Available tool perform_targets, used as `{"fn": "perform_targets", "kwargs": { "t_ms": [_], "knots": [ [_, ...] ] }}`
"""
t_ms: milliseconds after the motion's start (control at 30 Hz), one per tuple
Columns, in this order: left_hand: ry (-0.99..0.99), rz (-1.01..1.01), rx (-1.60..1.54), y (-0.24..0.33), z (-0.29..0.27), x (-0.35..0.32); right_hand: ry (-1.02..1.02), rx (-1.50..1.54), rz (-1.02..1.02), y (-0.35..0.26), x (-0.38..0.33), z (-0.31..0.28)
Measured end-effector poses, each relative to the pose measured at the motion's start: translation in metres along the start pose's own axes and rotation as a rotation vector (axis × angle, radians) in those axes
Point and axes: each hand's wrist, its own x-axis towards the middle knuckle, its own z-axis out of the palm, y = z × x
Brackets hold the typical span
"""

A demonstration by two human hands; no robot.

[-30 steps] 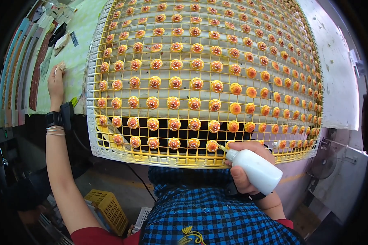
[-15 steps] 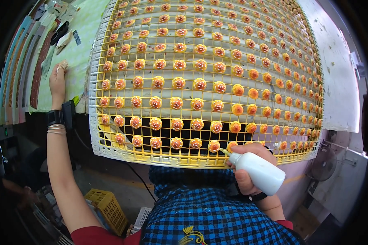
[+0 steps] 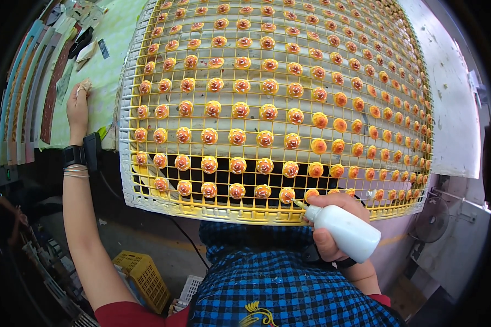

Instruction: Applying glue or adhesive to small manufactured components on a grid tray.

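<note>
A large yellow wire grid tray with a white rim fills the middle of the view. It carries many rows of small round orange pieces, most with a white and red dab on top; those toward the right are plain orange. My right hand grips a white squeeze bottle at the tray's near edge. The bottle's thin nozzle points left at an orange piece in the front row. My left hand, with a black wrist device and bangles, rests on the green surface left of the tray, fingers on a small pale scrap.
Long flat strips lie side by side at the far left. A yellow crate and a white basket stand on the floor below. A fan sits low on the right beside a pale board.
The view has shifted slightly down the tray. My right hand has drawn the bottle's nozzle a little leftward along the front row. My left hand stays on the green surface.
</note>
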Motion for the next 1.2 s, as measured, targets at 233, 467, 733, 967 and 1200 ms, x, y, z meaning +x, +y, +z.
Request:
{"fn": "perform_targets", "kwargs": {
  "t_ms": [233,467,733,967,1200],
  "knots": [
    [-0.015,0.015,0.011,-0.001,0.000,0.001,-0.009,-0.019,-0.046,-0.001,0.003,0.000],
    [-0.001,-0.003,-0.027,-0.002,0.001,0.001,-0.010,-0.017,-0.039,-0.003,0.003,-0.001],
    [-0.009,0.016,-0.020,0.002,0.002,-0.001,-0.013,0.004,-0.025,-0.002,0.000,-0.003],
    [0.000,0.022,-0.007,-0.002,0.000,0.000,0.002,0.087,0.198,-0.006,-0.009,-0.001],
    [-0.005,0.000,0.005,0.000,0.001,0.000,0.017,0.058,0.117,-0.004,-0.006,0.001]
  ]
}}
